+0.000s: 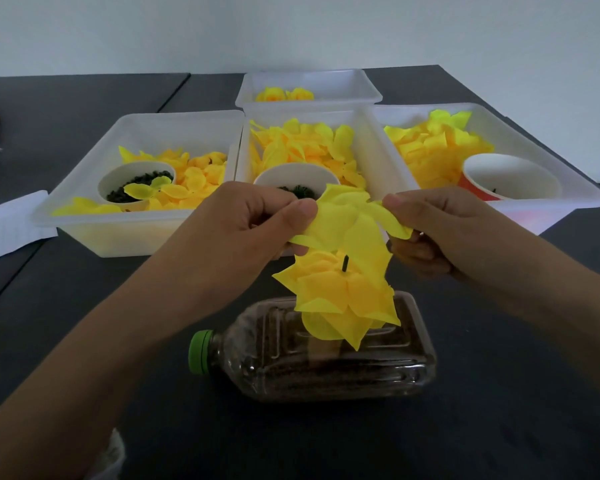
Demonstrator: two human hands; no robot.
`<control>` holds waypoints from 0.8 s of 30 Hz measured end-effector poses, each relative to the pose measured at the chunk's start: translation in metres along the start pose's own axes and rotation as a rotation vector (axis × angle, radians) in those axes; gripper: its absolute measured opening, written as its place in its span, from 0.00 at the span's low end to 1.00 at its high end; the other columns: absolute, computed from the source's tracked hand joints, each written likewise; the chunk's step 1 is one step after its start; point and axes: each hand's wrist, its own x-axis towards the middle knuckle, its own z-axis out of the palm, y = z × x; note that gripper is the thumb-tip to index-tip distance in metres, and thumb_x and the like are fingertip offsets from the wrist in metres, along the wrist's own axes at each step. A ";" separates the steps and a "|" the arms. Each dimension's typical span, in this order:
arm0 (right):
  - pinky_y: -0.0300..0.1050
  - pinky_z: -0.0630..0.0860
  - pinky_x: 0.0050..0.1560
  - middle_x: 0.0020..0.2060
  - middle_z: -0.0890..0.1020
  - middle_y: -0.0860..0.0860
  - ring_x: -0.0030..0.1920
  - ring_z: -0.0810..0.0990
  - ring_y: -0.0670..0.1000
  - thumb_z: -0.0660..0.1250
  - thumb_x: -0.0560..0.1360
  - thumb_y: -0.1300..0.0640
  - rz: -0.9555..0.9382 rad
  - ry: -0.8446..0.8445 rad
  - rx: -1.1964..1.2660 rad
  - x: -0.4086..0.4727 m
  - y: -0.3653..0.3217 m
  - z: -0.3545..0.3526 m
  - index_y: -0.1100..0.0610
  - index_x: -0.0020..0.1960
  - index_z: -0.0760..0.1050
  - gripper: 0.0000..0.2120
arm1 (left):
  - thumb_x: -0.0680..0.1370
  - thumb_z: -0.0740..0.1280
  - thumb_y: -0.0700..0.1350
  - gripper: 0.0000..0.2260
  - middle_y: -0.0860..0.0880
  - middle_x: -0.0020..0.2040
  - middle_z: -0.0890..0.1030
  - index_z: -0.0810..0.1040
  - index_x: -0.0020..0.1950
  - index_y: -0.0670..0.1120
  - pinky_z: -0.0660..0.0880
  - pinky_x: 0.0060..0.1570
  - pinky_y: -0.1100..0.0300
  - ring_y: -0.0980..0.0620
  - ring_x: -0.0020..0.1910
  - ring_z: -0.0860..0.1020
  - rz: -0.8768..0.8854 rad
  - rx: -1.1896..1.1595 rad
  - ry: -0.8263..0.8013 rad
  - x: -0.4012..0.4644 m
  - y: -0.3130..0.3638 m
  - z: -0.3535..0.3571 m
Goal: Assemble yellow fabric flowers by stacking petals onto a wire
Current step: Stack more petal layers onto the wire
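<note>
A yellow fabric petal layer [347, 220] is stretched between both hands above the flower. My left hand [250, 223] pinches its left edge and my right hand [437, 230] pinches its right edge. Just below, a stack of yellow petals [343, 299] sits on a dark green wire [345, 264], whose tip pokes up through the centre. The wire's lower part is hidden by the petals. The stack stands over a clear plastic bottle [312, 362] lying on its side with a green cap [200, 352].
Three white trays of loose yellow petals stand behind: left [84, 188], middle [378, 147], right [568, 181]. Each holds a paper cup, two with dark green pieces in them. A fourth tray [361, 84] at the back holds finished flowers. White paper [11, 226] lies at left.
</note>
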 end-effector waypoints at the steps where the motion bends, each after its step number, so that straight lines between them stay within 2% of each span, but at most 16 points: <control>1: 0.51 0.58 0.36 0.23 0.62 0.49 0.26 0.58 0.50 0.60 0.76 0.48 0.005 0.000 0.016 0.000 0.001 0.001 0.54 0.28 0.63 0.20 | 0.75 0.61 0.52 0.26 0.47 0.28 0.62 0.69 0.37 0.26 0.73 0.35 0.76 0.63 0.24 0.70 -0.010 -0.003 -0.001 0.000 -0.001 0.000; 3: 0.53 0.54 0.35 0.24 0.62 0.50 0.26 0.58 0.49 0.60 0.75 0.48 0.003 -0.006 0.047 0.000 0.001 0.001 0.55 0.30 0.62 0.19 | 0.75 0.62 0.54 0.26 0.50 0.28 0.63 0.68 0.36 0.28 0.75 0.36 0.74 0.63 0.26 0.73 -0.020 0.002 -0.005 0.002 -0.003 0.001; 6: 0.42 0.54 0.28 0.24 0.61 0.50 0.25 0.58 0.48 0.60 0.75 0.48 -0.027 -0.004 0.102 0.000 -0.001 -0.002 0.54 0.29 0.63 0.19 | 0.74 0.61 0.53 0.26 0.51 0.27 0.65 0.71 0.37 0.27 0.72 0.33 0.77 0.63 0.25 0.72 0.001 0.032 0.007 0.004 -0.006 0.001; 9: 0.40 0.54 0.27 0.25 0.62 0.51 0.25 0.58 0.48 0.60 0.76 0.49 -0.056 -0.027 0.083 0.002 0.000 -0.005 0.54 0.28 0.65 0.19 | 0.74 0.62 0.54 0.25 0.55 0.25 0.68 0.73 0.37 0.30 0.77 0.37 0.72 0.65 0.27 0.76 -0.029 0.014 -0.027 0.003 -0.010 -0.001; 11: 0.39 0.56 0.27 0.25 0.62 0.51 0.25 0.58 0.48 0.60 0.76 0.49 -0.052 -0.049 0.046 0.002 0.002 -0.005 0.54 0.28 0.66 0.19 | 0.74 0.62 0.55 0.25 0.51 0.25 0.69 0.76 0.38 0.31 0.77 0.39 0.72 0.64 0.29 0.77 -0.027 0.029 -0.031 0.001 -0.011 -0.002; 13: 0.35 0.58 0.25 0.24 0.63 0.49 0.24 0.59 0.46 0.60 0.76 0.48 -0.024 -0.073 0.022 0.001 0.006 -0.005 0.52 0.27 0.68 0.19 | 0.73 0.61 0.57 0.27 0.43 0.28 0.73 0.79 0.41 0.31 0.74 0.36 0.75 0.64 0.29 0.77 -0.007 0.072 -0.010 -0.001 -0.010 -0.003; 15: 0.34 0.60 0.24 0.23 0.64 0.47 0.23 0.60 0.45 0.60 0.75 0.47 0.004 -0.108 0.013 -0.001 0.009 -0.005 0.49 0.26 0.71 0.19 | 0.72 0.60 0.58 0.24 0.48 0.30 0.80 0.84 0.41 0.38 0.71 0.33 0.77 0.66 0.30 0.78 0.000 0.147 0.005 -0.005 -0.006 -0.005; 18: 0.34 0.61 0.25 0.23 0.66 0.47 0.24 0.61 0.45 0.62 0.73 0.46 0.029 -0.138 -0.008 -0.004 0.013 -0.004 0.49 0.27 0.74 0.17 | 0.73 0.60 0.61 0.20 0.55 0.28 0.80 0.84 0.36 0.50 0.70 0.31 0.72 0.61 0.28 0.77 -0.031 0.243 -0.016 -0.012 -0.005 -0.008; 21: 0.35 0.61 0.26 0.24 0.67 0.47 0.25 0.63 0.45 0.64 0.71 0.43 0.043 -0.142 -0.046 -0.005 0.018 -0.004 0.50 0.28 0.72 0.16 | 0.71 0.59 0.64 0.19 0.53 0.27 0.80 0.82 0.32 0.54 0.70 0.31 0.66 0.57 0.27 0.76 -0.061 0.323 -0.015 -0.015 -0.008 -0.008; 24: 0.38 0.62 0.27 0.25 0.67 0.51 0.26 0.63 0.48 0.64 0.69 0.42 0.037 -0.134 -0.074 -0.004 0.022 -0.004 0.54 0.29 0.70 0.18 | 0.73 0.62 0.61 0.18 0.56 0.25 0.78 0.79 0.28 0.55 0.69 0.31 0.70 0.60 0.25 0.74 -0.058 0.345 -0.007 -0.015 -0.009 -0.006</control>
